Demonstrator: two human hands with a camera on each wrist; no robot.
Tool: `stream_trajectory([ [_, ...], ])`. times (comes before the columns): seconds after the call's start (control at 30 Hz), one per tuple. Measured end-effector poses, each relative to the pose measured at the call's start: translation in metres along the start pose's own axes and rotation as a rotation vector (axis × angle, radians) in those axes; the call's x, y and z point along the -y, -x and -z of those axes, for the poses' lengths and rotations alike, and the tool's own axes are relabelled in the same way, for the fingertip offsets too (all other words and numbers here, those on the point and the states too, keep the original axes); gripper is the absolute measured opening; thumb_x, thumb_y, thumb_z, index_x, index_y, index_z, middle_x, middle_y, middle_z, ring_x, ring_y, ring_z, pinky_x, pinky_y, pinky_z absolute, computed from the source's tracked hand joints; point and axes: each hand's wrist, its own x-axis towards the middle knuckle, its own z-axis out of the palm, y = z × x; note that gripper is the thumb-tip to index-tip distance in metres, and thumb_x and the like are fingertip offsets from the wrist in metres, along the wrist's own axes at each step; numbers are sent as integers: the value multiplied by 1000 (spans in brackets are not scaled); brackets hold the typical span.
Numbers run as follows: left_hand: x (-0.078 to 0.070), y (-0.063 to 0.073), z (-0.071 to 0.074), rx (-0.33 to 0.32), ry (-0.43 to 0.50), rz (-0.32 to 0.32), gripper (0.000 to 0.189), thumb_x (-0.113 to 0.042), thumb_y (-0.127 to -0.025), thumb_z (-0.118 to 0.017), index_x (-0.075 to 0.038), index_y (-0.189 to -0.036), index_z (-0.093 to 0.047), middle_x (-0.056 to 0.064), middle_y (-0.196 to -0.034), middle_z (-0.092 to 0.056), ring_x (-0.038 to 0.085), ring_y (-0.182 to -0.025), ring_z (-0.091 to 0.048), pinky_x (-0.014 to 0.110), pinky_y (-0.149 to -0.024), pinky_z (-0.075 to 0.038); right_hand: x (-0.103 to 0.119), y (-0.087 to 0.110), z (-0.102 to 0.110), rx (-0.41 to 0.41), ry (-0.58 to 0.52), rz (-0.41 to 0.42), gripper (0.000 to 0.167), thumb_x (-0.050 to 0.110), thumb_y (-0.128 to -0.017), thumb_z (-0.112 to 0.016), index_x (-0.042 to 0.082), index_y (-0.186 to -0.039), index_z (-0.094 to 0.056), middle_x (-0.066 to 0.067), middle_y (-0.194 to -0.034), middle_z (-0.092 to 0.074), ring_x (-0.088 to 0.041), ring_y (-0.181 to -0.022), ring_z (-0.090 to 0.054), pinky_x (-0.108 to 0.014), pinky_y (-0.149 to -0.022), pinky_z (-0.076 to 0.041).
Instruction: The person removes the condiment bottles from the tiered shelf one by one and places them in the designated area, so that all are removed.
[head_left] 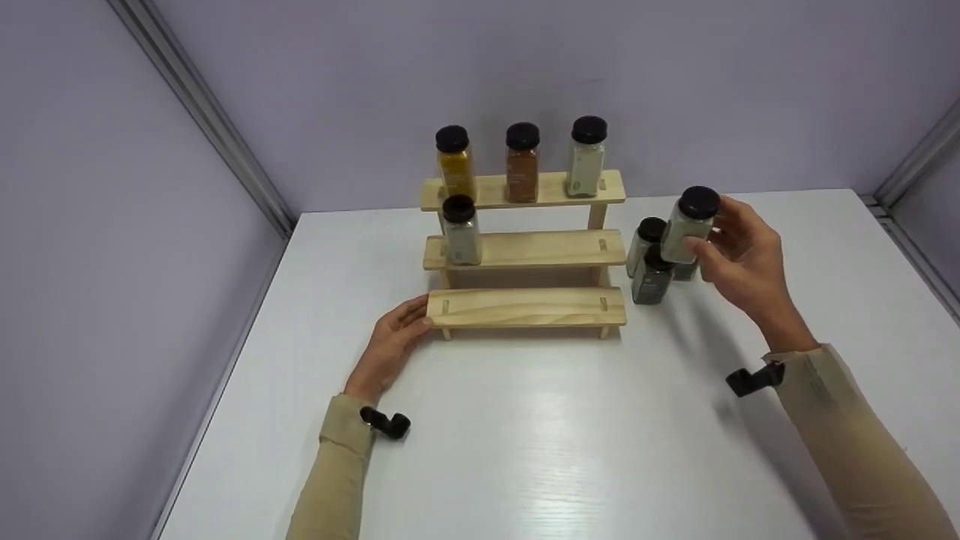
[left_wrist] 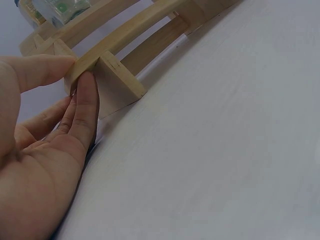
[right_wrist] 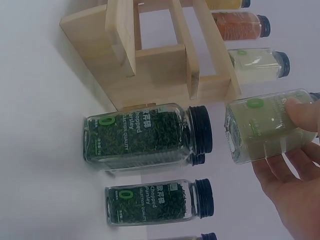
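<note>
right hand (head_left: 750,262) | grips pale-green jar (head_left: 685,234) between thumb and fingers | left hand (head_left: 394,339) pinches rack (head_left: 525,306)

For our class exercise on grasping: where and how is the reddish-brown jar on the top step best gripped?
Probably by its black lid, from above and in front: the reddish-brown jar stands upright, its top unobstructed, with a yellow jar and a pale jar flanking it and the wall behind.
</note>
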Motion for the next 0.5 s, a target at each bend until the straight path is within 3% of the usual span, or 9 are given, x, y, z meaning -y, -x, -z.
stream_trajectory([
  [0.5, 1, 0, 1, 6, -4, -16, 55, -3, -107, -61, 4, -159, -44, 23, -160, -47, 23, -138, -57, 28, -113, -52, -6, 4, 10, -8, 22, 3, 57, -13, -92, -75, 2, -146, -62, 3, -130, -71, -11, -116, -69, -17, -100, -56],
])
